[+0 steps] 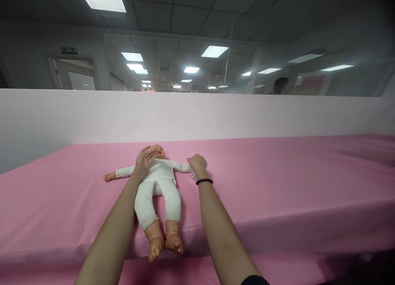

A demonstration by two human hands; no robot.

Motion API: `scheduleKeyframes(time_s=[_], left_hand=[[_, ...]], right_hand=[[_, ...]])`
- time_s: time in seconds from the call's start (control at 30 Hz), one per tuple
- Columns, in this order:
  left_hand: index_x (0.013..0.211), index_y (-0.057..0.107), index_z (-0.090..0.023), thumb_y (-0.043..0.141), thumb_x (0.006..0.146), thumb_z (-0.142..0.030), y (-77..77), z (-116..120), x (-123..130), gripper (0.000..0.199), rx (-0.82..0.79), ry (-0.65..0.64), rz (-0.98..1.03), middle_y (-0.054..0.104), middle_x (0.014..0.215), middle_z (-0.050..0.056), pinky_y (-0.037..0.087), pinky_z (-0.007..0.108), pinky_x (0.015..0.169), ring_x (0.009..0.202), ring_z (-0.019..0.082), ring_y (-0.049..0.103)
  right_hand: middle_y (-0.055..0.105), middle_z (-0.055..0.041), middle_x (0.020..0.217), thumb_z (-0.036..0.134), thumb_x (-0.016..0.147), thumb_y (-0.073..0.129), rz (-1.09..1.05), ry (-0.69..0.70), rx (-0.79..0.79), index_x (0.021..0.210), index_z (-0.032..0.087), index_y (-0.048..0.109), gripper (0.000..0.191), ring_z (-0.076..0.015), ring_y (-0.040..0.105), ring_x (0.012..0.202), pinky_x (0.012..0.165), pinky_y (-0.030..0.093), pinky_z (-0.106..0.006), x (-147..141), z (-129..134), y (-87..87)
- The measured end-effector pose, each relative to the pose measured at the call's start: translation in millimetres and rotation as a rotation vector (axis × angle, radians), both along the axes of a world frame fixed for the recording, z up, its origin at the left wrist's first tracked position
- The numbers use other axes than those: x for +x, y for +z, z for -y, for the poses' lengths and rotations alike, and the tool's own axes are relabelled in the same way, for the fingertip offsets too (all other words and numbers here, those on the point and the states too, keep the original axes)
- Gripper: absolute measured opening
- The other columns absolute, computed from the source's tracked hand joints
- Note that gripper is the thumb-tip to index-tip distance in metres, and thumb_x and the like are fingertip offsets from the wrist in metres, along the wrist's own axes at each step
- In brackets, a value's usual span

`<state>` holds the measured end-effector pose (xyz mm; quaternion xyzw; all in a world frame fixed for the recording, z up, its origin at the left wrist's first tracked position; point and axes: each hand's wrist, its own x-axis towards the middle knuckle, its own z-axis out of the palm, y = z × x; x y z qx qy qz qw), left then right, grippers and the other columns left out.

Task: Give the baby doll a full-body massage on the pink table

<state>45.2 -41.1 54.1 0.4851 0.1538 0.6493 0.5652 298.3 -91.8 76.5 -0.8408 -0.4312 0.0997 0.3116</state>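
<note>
A baby doll [160, 171] with a white cloth body lies on its back on the pink sheet [277, 174], its feet toward me. My left hand [145, 160] is open beside the doll's head and shoulder, fingers stretched out against its cheek. My right hand [198, 163] is closed at the end of the doll's outstretched arm on the right, which hides the doll's hand. A small clear object [194, 175] shows under my right hand, too unclear to name. A dark beaded bracelet [204, 181] is on my right wrist.
A low white wall [185, 116] runs behind the pink surface, with glass above it. Beyond the glass, the top of a person's head [281, 85] shows on the right. A door [75, 75] stands at the far left. The sheet's front edge hangs down near me.
</note>
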Motion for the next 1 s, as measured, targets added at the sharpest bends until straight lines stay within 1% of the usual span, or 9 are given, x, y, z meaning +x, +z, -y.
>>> scheduleKeyframes(time_s=[0.13,0.23,0.33,0.43,0.6,0.67,0.8,0.93,1.0], left_hand=[[0.133,0.056,-0.020,0.064,0.088,-0.054,4.2,14,1,0.057,-0.089,-0.421,-0.084,0.058,0.141,0.017,0.040,0.054,0.115,0.135,0.034,0.052],[0.135,0.055,-0.017,0.054,0.091,-0.067,5.0,20,2,0.067,-0.183,-0.612,-0.132,0.055,0.144,0.021,0.039,0.060,0.112,0.138,0.038,0.048],[0.139,0.053,-0.012,0.044,0.092,-0.075,4.7,22,5,0.079,-0.240,-0.734,-0.183,0.057,0.138,0.024,0.039,0.056,0.112,0.134,0.037,0.051],[0.146,0.048,-0.007,0.037,0.093,-0.079,4.2,22,7,0.090,-0.241,-0.801,-0.205,0.058,0.136,0.024,0.039,0.050,0.113,0.130,0.035,0.053],[0.144,0.050,-0.004,0.032,0.094,-0.078,2.6,21,7,0.091,-0.243,-0.860,-0.216,0.060,0.133,0.024,0.034,0.046,0.117,0.130,0.033,0.055],[0.143,0.050,-0.003,0.031,0.095,-0.077,2.3,20,7,0.090,-0.236,-0.867,-0.223,0.061,0.133,0.024,0.033,0.045,0.118,0.130,0.033,0.055],[0.144,0.047,0.001,0.034,0.095,-0.075,2.6,21,7,0.091,-0.220,-0.881,-0.267,0.059,0.134,0.027,0.033,0.043,0.117,0.132,0.034,0.053],[0.142,0.049,0.001,0.035,0.095,-0.074,2.1,20,7,0.090,-0.231,-0.859,-0.277,0.057,0.137,0.028,0.033,0.042,0.118,0.134,0.034,0.052],[0.141,0.049,0.002,0.035,0.095,-0.074,1.4,19,7,0.090,-0.226,-0.863,-0.282,0.056,0.139,0.028,0.033,0.041,0.118,0.135,0.034,0.052]], right_hand=[[0.074,-0.0176,0.083,0.034,0.087,0.063,-0.017,0.140,0.083,0.094,0.015,0.076,0.024,-0.0318,0.073,0.086,0.071,0.052,-0.036,-47,-11,-7.7],[0.075,-0.0161,0.089,0.047,0.095,0.051,-0.012,0.237,0.193,0.092,0.016,0.075,0.040,-0.0297,0.072,0.091,0.076,0.050,-0.034,-69,-17,-13.2],[0.075,-0.0130,0.092,0.054,0.101,0.040,0.028,0.358,0.424,0.086,0.017,0.072,0.051,-0.0260,0.069,0.097,0.083,0.048,-0.031,-80,-20,-18.6],[0.074,-0.0121,0.095,0.048,0.103,0.043,0.062,0.414,0.528,0.085,0.017,0.071,0.044,-0.0254,0.065,0.102,0.090,0.047,-0.031,-86,-19,-21.4],[0.070,-0.0134,0.117,0.038,0.101,0.051,0.196,0.355,0.562,0.097,0.016,0.073,0.031,-0.0257,0.057,0.118,0.101,0.042,-0.035,-84,-11,-18.7],[0.068,-0.0148,0.124,0.039,0.101,0.051,0.299,0.364,0.526,0.103,0.016,0.074,0.032,-0.0277,0.055,0.122,0.104,0.040,-0.040,-81,-6,-16.3],[0.071,-0.0196,0.114,0.045,0.106,0.039,0.339,0.427,0.333,0.099,0.012,0.075,0.049,-0.0314,0.060,0.116,0.102,0.041,-0.047,-79,0,-12.1],[0.060,-0.0173,0.141,0.041,0.107,0.039,0.404,0.387,0.459,0.112,0.014,0.073,0.044,-0.0338,0.039,0.143,0.115,0.029,-0.054,-79,0,-12.9],[0.062,-0.0184,0.138,0.042,0.106,0.040,0.408,0.404,0.394,0.108,0.014,0.075,0.045,-0.0346,0.042,0.141,0.115,0.029,-0.056,-80,1,-14.1]])
